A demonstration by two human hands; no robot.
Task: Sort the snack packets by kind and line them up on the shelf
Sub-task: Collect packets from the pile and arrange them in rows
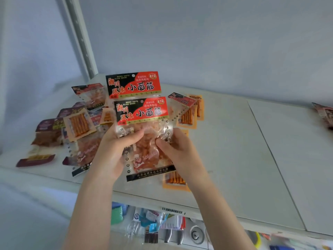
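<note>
Both hands hold up two matching clear snack packets with red-and-black headers, one stacked behind the other: the front packet (144, 127) and the rear packet (133, 83) sticking out above it. My left hand (115, 150) grips their left side, my right hand (178, 152) their right side, above the white shelf (234, 141). On the shelf to the left lies a loose pile: dark maroon packets (48, 130), orange stick-snack packets (79, 124), and more red-header packets (90, 94). Other orange packets (191, 112) lie behind my right hand, one (174, 181) below it.
A grey upright post (79, 37) rises at the shelf's back left corner, with a pale wall behind. A lone packet (324, 114) lies at the far right edge. Below the shelf's front lip (162, 204) hang kitchen goods, including knives (173, 235).
</note>
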